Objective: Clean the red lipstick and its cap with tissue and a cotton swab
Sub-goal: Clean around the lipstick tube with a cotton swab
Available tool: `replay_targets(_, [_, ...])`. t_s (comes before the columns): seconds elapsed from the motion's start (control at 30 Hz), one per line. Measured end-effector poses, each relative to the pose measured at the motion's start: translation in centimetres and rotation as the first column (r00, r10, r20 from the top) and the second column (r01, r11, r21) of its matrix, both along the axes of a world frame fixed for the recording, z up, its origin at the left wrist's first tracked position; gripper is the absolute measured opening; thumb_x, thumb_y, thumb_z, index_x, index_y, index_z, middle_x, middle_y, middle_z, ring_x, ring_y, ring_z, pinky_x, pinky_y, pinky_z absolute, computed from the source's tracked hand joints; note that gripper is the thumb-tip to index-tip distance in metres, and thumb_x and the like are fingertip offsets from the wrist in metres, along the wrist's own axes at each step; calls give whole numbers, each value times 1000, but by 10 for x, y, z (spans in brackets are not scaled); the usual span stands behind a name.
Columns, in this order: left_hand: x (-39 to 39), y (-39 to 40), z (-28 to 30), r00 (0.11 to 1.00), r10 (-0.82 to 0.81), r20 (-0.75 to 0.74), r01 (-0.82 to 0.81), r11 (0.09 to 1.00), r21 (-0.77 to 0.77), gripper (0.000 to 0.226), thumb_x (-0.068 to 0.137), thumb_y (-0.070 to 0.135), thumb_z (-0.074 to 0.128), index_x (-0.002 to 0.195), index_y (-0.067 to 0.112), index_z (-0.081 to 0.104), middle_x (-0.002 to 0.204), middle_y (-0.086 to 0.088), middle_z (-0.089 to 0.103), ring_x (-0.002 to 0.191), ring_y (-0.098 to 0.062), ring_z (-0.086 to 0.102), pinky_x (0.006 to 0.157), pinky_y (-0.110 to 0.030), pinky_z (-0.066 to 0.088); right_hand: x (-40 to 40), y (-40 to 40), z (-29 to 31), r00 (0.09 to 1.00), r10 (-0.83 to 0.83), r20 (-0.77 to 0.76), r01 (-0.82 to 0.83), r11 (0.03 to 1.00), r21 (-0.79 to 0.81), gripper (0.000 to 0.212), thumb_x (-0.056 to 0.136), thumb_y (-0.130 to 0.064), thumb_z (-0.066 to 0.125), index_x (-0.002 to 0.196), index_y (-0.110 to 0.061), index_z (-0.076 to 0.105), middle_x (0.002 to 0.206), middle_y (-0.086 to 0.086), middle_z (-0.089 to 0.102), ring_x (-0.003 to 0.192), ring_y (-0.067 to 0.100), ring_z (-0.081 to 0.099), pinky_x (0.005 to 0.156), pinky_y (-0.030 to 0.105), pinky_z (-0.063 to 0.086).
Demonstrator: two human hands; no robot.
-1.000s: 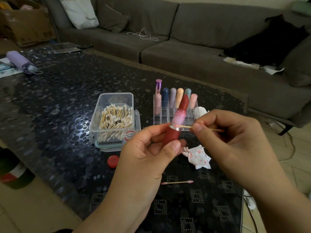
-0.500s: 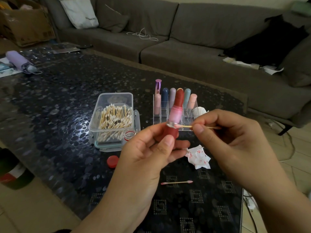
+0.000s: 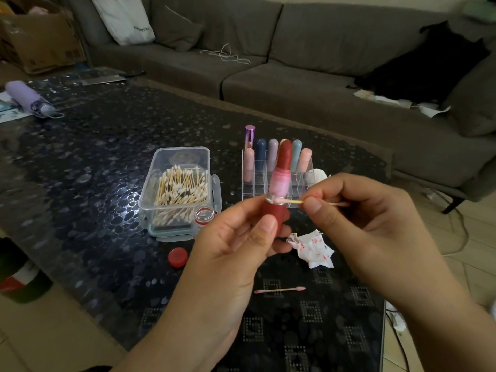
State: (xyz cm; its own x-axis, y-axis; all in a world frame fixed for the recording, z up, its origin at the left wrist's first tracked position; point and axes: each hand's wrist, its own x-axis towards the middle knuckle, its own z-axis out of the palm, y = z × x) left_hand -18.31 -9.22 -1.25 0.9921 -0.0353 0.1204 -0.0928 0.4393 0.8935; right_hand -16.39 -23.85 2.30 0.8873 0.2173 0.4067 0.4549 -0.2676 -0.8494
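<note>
**Swab tip at the collar of the red lipstick**

Head view: the left hand [image 3: 241, 242] grips the red lipstick [image 3: 279, 189] by its dark red base, thumb in front and fingers curled behind, and holds it upright above the dark patterned table [image 3: 94, 189]. The bullet is wound out above a pink inner tube and a silver collar. The right hand [image 3: 375, 226] pinches a cotton swab [image 3: 292, 201] between thumb and fingertips; the stick lies level, and its tip touches the lipstick at the collar.

Behind the lipstick stands a clear organizer [image 3: 276, 178] with a row of capped lipsticks. To its left sits a clear box of cotton swabs [image 3: 179, 189], lid off. A small open jar [image 3: 204, 214] stands just beside the box, and a red cap [image 3: 178, 257] lies on the table nearer the camera. A crumpled tissue [image 3: 312, 248] with red marks lies below the right hand's fingers, and a used swab [image 3: 279, 290] with pink tips lies nearer still. A grey sofa [image 3: 308, 84] runs along the far side of the table.
</note>
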Motion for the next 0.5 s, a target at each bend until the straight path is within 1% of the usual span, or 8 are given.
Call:
replay_targets(0.17, [0, 0, -1, 1000, -18, 17, 18, 1000, 17, 29, 70, 21, 66, 99, 16, 69, 85, 1, 73, 76, -9, 65, 67, -21, 52, 0, 0, 1, 999, 32, -29, -32, 999, -5, 13, 78, -26, 61, 72, -17, 67, 53, -2, 52, 44, 2, 40, 45, 10, 33])
replay_targets(0.27, [1, 1, -2, 1000, -10, 10, 10, 1000, 5, 28, 72, 20, 60, 98, 13, 69, 83, 1, 73, 75, -10, 65, 66, -21, 52, 2, -2, 1, 998, 18, -59, -17, 999, 31, 17, 77, -25, 60, 73, -11, 67, 50, -3, 52, 42, 0, 42, 42, 10, 33])
replay_targets(0.33, [0, 1, -2, 1000, -19, 5, 19, 1000, 19, 29, 72, 21, 59, 98, 14, 69, 86, 1, 73, 78, -10, 65, 67, -21, 52, 2, -1, 0, 998, 25, -56, -25, 1000, 13, 16, 78, -26, 60, 72, -13, 68, 50, -4, 52, 43, 1, 41, 43, 10, 33])
replay_targets(0.4, [0, 1, -3, 999, -38, -2, 38, 998, 46, 30, 71, 23, 60, 99, 16, 69, 92, 1, 74, 85, -10, 66, 68, -21, 52, 2, 0, -1, 997, 44, -59, -44, 999, -6, 14, 79, -27, 60, 72, -18, 68, 52, -3, 52, 43, 1, 40, 44, 11, 33])
replay_targets(0.5, [1, 1, -4, 999, -32, -25, 34, 997, 74, 29, 71, 25, 62, 99, 19, 70, 96, 0, 74, 90, -11, 66, 68, -22, 51, 2, -3, -1, 996, 14, -83, -15, 1000, -8, 15, 78, -28, 60, 73, -16, 68, 52, -1, 53, 43, 1, 41, 45, 10, 33])
